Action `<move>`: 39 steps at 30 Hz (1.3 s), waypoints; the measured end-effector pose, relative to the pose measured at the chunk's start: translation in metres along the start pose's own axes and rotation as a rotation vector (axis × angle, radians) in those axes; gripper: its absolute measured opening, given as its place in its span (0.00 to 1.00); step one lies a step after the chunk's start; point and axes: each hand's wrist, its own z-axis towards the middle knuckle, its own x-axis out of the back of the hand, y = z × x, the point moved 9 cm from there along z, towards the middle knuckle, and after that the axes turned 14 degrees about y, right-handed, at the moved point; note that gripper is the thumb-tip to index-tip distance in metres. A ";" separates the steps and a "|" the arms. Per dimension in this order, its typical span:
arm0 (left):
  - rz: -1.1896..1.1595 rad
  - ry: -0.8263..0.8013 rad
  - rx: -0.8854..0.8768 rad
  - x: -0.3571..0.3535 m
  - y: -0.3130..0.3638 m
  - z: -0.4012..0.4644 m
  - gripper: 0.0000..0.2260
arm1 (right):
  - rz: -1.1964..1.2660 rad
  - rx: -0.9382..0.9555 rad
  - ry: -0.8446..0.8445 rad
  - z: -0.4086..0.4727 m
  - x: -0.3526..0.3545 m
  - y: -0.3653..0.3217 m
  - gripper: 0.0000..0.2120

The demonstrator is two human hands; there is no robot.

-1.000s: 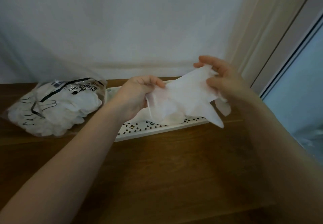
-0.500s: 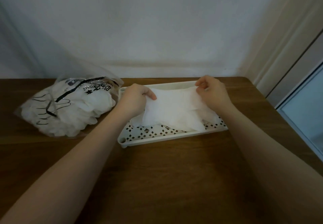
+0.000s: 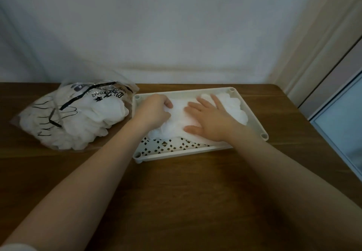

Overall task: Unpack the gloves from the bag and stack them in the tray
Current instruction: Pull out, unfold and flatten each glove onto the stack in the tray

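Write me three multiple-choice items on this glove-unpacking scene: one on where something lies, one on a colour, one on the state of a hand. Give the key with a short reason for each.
1. Where does the bag lie relative to the tray?
A. On the table, left of the tray
B. Inside the tray
C. On the table, right of the tray

2. What colour are the gloves in the tray?
A. Blue
B. White
C. Black

3. How does the right hand meet the gloves?
A. Raised clear above them
B. Closed in a fist beside the tray
C. Laid flat on them, fingers straight

Key:
1 A, the bag sits beside the tray's left end on the wood.
2 B, the pile under both hands is white.
3 C, the palm presses down with spread fingers, while the left hand curls on the pile's left edge.
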 end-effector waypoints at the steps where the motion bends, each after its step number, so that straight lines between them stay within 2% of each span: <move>1: 0.015 -0.008 -0.013 -0.001 -0.001 0.000 0.13 | 0.005 -0.057 -0.046 -0.003 -0.008 0.010 0.34; 8: 0.113 0.006 -0.067 -0.003 -0.010 -0.007 0.19 | -0.001 -0.355 -0.099 -0.026 -0.022 0.059 0.57; 13: 0.425 -0.032 -0.219 -0.009 -0.013 -0.015 0.18 | 0.089 -0.443 -0.209 -0.030 -0.031 0.068 0.62; 15: 0.406 -0.108 -0.217 -0.013 -0.019 -0.016 0.19 | 0.077 -0.446 -0.175 -0.031 -0.019 0.063 0.61; 17: 0.223 -0.102 -0.170 -0.005 -0.020 -0.019 0.20 | 0.042 -0.381 0.023 -0.028 0.011 0.046 0.56; 20: -0.068 0.175 -0.222 0.035 -0.009 -0.022 0.17 | 0.235 -0.182 0.422 -0.026 0.069 -0.006 0.42; 22: -0.179 0.345 -0.349 0.067 0.001 -0.037 0.12 | 0.370 -0.034 0.546 -0.022 0.094 -0.048 0.30; 24: -0.223 0.439 -0.444 0.091 0.004 -0.054 0.12 | 0.394 0.110 0.644 -0.017 0.109 -0.089 0.19; 26: -0.194 0.532 -0.458 0.110 -0.003 -0.067 0.14 | 0.461 0.164 0.626 -0.003 0.109 -0.121 0.14; 29: -0.132 0.620 -0.430 0.131 -0.018 -0.073 0.20 | 0.545 0.096 0.526 0.031 0.095 -0.146 0.11; 33: -0.213 0.708 -0.337 0.146 -0.051 -0.069 0.20 | 0.454 0.032 0.314 0.079 0.040 -0.176 0.11; 36: -0.268 0.751 -0.164 0.149 -0.086 -0.058 0.19 | 0.384 -0.112 0.359 0.097 0.022 -0.171 0.14; 39: -0.300 0.661 -0.059 0.139 -0.106 -0.045 0.17 | 0.606 -0.313 0.428 0.098 0.025 -0.152 0.12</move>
